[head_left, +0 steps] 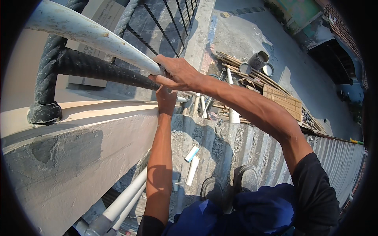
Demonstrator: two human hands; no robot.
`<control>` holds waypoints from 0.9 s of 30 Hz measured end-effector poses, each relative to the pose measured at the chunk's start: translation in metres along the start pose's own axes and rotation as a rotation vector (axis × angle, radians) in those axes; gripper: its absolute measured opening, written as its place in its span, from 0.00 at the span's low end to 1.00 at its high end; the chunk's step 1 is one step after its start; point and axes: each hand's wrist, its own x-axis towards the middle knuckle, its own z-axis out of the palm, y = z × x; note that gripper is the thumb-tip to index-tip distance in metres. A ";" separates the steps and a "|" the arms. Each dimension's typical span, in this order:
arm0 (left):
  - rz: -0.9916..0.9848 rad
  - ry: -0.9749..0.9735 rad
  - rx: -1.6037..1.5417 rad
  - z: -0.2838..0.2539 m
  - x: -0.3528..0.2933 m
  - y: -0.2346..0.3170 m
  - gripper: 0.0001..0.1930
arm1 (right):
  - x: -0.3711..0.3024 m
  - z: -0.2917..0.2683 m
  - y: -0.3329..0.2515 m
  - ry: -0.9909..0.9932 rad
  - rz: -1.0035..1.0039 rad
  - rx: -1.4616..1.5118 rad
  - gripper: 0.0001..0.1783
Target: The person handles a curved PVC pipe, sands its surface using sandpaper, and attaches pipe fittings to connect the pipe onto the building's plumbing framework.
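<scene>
A long, dirt-specked white pipe (90, 33) slants from the upper left toward the middle. My right hand (179, 72) is wrapped round its nearer end, thumb along the underside. Directly beneath, my left hand (166, 100) is closed at the far end of a black twisted railing bar (102, 67). Its fingers are partly hidden, so what they grip cannot be made out. The bar joins a black twisted post (44, 86) standing on the cream wall ledge (86, 112). A short white pipe end (182, 99) shows just right of my left hand.
I stand on rubble-strewn corrugated roofing (224, 145), with two short white pipe pieces (192, 171) near my shoes (246, 177). White pipes (126, 196) run below the wall. Beyond the roof edge lie bamboo poles (275, 84), buckets (259, 59) and a wooden panel (282, 103).
</scene>
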 end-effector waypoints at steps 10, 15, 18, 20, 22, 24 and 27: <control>0.023 0.061 0.004 -0.002 -0.001 0.006 0.10 | -0.002 -0.001 0.000 0.015 -0.053 0.027 0.19; 0.072 0.056 0.037 -0.003 -0.001 -0.006 0.10 | 0.000 0.001 0.002 0.022 -0.098 0.048 0.19; 0.122 0.057 0.006 0.000 -0.002 -0.007 0.10 | -0.001 0.002 0.009 0.060 -0.128 0.028 0.19; 0.029 0.015 0.064 0.000 -0.002 -0.001 0.11 | -0.003 -0.002 0.010 0.014 -0.096 0.075 0.20; 0.041 -0.013 0.114 -0.004 -0.003 -0.007 0.11 | -0.003 -0.003 0.007 0.007 -0.075 0.081 0.20; 0.081 0.009 0.181 -0.005 -0.004 -0.007 0.11 | -0.002 -0.005 0.005 -0.050 -0.073 0.057 0.20; 0.025 -0.009 0.172 -0.005 -0.007 0.001 0.11 | -0.004 -0.010 0.000 -0.047 -0.052 0.046 0.22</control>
